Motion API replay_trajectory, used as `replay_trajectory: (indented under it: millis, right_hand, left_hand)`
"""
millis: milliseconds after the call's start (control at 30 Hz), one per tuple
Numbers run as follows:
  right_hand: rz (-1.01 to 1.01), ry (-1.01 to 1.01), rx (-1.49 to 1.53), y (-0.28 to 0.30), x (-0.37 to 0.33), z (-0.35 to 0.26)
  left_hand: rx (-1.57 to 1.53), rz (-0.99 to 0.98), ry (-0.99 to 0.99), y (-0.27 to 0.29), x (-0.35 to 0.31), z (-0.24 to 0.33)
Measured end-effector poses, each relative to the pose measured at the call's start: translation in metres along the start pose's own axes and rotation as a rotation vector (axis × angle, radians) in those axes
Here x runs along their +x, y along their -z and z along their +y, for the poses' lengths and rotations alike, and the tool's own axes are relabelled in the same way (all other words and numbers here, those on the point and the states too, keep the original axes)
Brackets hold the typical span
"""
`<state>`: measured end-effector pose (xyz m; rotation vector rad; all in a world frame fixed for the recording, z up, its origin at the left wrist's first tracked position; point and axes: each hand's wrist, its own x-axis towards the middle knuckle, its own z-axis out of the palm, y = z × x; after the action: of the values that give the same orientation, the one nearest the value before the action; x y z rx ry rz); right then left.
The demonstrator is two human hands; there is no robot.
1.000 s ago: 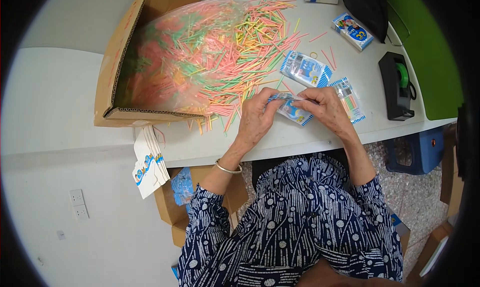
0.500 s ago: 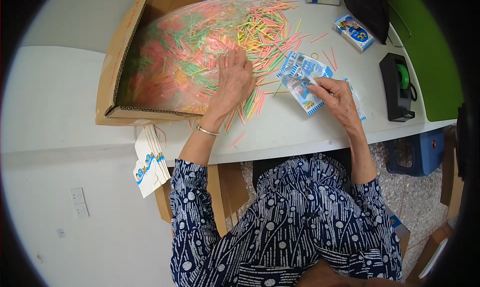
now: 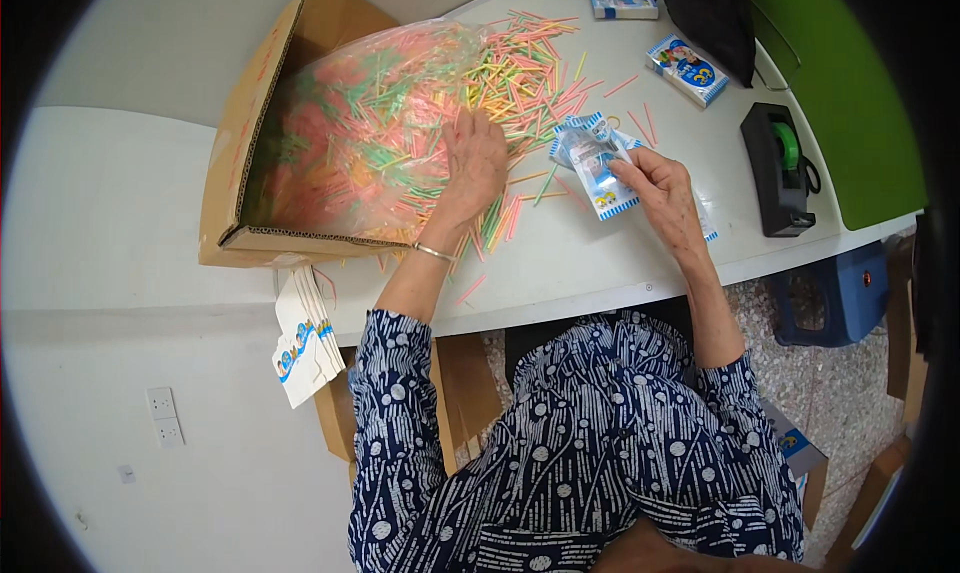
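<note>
My left hand [image 3: 474, 163], with a bangle at the wrist, reaches over thin pastel sticks [image 3: 515, 78] in pink, green and yellow. Its fingers curl down at the edge of a clear plastic bag [image 3: 385, 103] full of such sticks; their tips and anything in them are hidden. My right hand [image 3: 662, 188] pinches a small clear plastic packet [image 3: 612, 188] with blue print and a blue-striped end. Behind that packet, another blue-printed packet shows in part, and more packet edges stick out under the right hand.
The bag lies in an open cardboard box [image 3: 228, 163] at the left. A tape dispenser [image 3: 775, 173] with green tape stands at the right. Blue-and-white packs [image 3: 687, 70] and a black cloth-like item [image 3: 705, 18] lie farther back. Folded white cards [image 3: 303, 343] hang by the table's front edge.
The packet in my right hand has tilted more upright. My left hand stays among the sticks, its fingers curled a little more. The whole view has shifted slightly.
</note>
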<state>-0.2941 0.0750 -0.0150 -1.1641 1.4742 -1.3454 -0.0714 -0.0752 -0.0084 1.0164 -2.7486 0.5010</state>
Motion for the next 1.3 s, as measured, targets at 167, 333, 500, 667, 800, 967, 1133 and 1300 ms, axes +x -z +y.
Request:
replay_trajectory:
  millis: [167,333,500,667,800,967,1133,1300]
  right_hand:
    - [0.032,-0.002,0.357,-0.023,0.009,-0.007]
    - [0.003,0.015,0.768,-0.068,0.033,-0.001]
    - [0.072,-0.159,1.190,-0.107,0.050,-0.014]
    - [0.074,-0.213,1.408,-0.130,0.069,-0.008]
    - [0.190,-0.197,1.460,-0.140,0.069,-0.011]
    - [0.195,-0.181,1.439,-0.137,0.065,-0.014]
    - [0.114,-0.164,1.324,-0.126,0.068,-0.003]
    - [0.098,-0.034,1.146,-0.106,0.066,-0.006]
  left_hand:
    - [-0.224,0.142,0.148,0.020,-0.002,-0.005]
    - [-0.925,0.184,0.471,0.044,0.001,-0.007]
    - [-1.916,0.127,0.668,0.054,0.010,0.018]
    - [-2.070,0.350,0.689,0.038,0.011,0.048]
    - [-2.022,0.540,0.743,0.027,0.016,0.064]
    - [-2.036,0.550,0.778,0.018,0.018,0.068]
    - [-2.068,0.582,0.780,0.016,0.018,0.062]
    - [-1.980,0.526,0.741,0.006,0.011,0.039]
